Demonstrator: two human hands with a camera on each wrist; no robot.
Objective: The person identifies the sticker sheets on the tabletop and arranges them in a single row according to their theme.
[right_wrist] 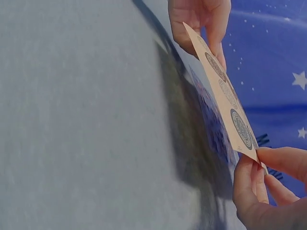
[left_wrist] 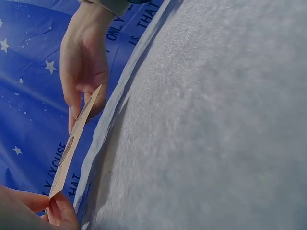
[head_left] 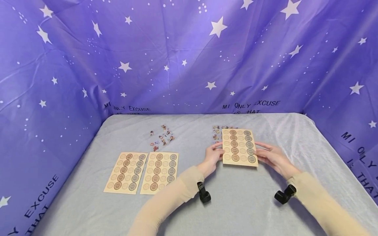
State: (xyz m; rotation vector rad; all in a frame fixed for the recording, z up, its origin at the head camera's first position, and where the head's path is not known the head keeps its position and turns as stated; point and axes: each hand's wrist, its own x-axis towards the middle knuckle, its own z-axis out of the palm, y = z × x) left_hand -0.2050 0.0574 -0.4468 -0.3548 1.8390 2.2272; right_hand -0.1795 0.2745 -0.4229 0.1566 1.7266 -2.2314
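One cream sheet [head_left: 238, 147], thin, flat, stiff-looking card or paper, is up above the right half of the worktop [head_left: 236, 205], shadow under it in the right wrist view. Left hand [head_left: 212, 157] pinches its left edge, right hand [head_left: 274, 158] pinches its right edge, thumbs on the printed face, fingers beneath.

Rectangle, long axis near to far, near end slightly right of the far end; printed face up. Print is a grid of round seal-like circles, four columns by five rows: first and third columns pale outlines, second brown, fourth dark grey. Lettering in the circles too small to read. From the wrists it shows as a narrow slanting strip.

Two similar sheets lie flat, near left: outer sheet [head_left: 125, 173], leaning with far end to the right, and inner sheet [head_left: 159, 172] just beside it, partly covered by the left sleeve [head_left: 169, 196]. Small irregular coloured cut-outs [head_left: 164, 143] scattered beyond them. More small pieces [head_left: 216, 132] lie far right, partly behind the held sheet; probably cut-outs too, hard to tell. Worktop has soft grey plush-like cloth. Smooth purple-blue curtain [head_left: 165, 32] behind, white stars, black lettering, some creases. Sleeves beige, black device [head_left: 204, 194] at left wrist, another [head_left: 284, 195] at right.
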